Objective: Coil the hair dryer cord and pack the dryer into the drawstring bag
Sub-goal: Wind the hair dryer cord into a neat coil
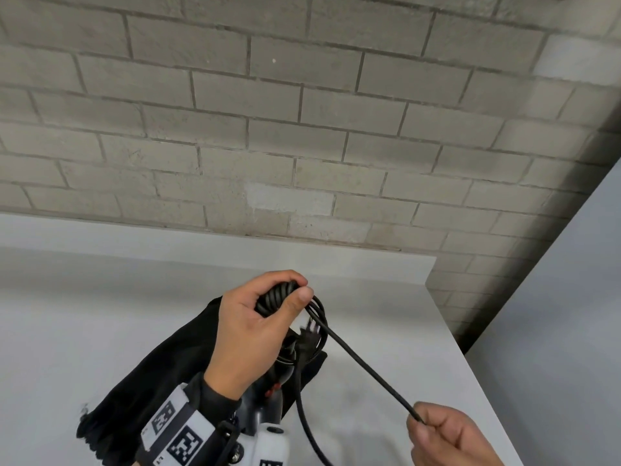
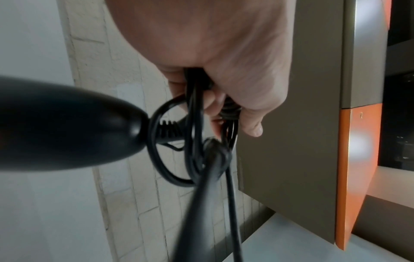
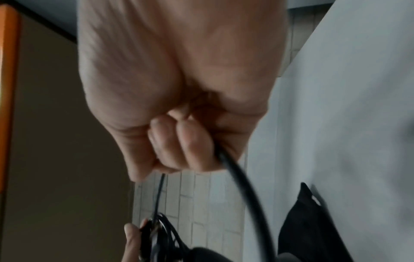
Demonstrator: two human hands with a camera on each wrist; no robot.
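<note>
Coiling is under way: finished loops are clamped in the left hand (image 1: pixel 258 326), the cord (image 1: pixel 366 364) is pinched taut by the right hand (image 1: pixel 447 435), and another wrap toward the left hand looks called for.

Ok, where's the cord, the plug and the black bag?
cord (image 1: pixel 366 366), head view, the stretched length between the hands
plug (image 1: pixel 307 334), head view, its body
bag (image 1: pixel 161 375), head view, the black cloth

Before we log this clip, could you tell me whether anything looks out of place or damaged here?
Nothing stands out. The left hand grips the coiled black power cord, the right hand pinches its taut free stretch, and the black fabric drawstring bag lies flat on the white table, with no visible damage.
</note>
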